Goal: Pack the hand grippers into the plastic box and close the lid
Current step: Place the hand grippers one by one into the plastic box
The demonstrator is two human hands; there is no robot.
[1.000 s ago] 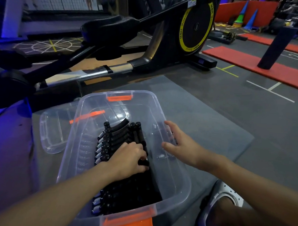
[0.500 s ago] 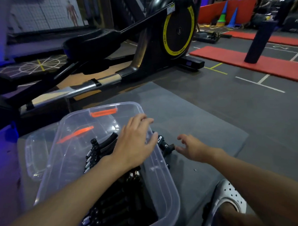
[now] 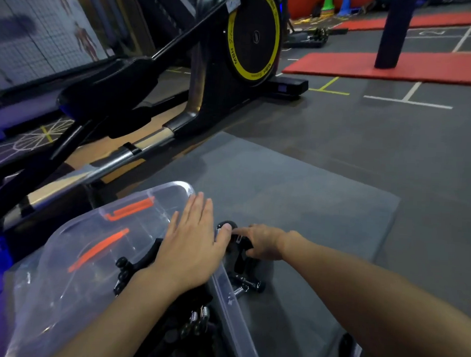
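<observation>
1. While my left hand (image 3: 191, 246) lies flat with fingers straight across the right rim of the clear plastic box (image 3: 225, 288), it grips nothing; its thumb touches the loose hand grippers (image 3: 238, 262).
2. My right hand (image 3: 264, 243) has its fingers curled round those loose hand grippers, which lie on the grey mat (image 3: 308, 208) just beside the box's right wall.
3. Packed hand grippers (image 3: 195, 319), black with steel springs, lie inside the box.
4. The lid (image 3: 24, 285) lies off the box, at its left.
5. An elliptical trainer (image 3: 251, 38) stands behind.
</observation>
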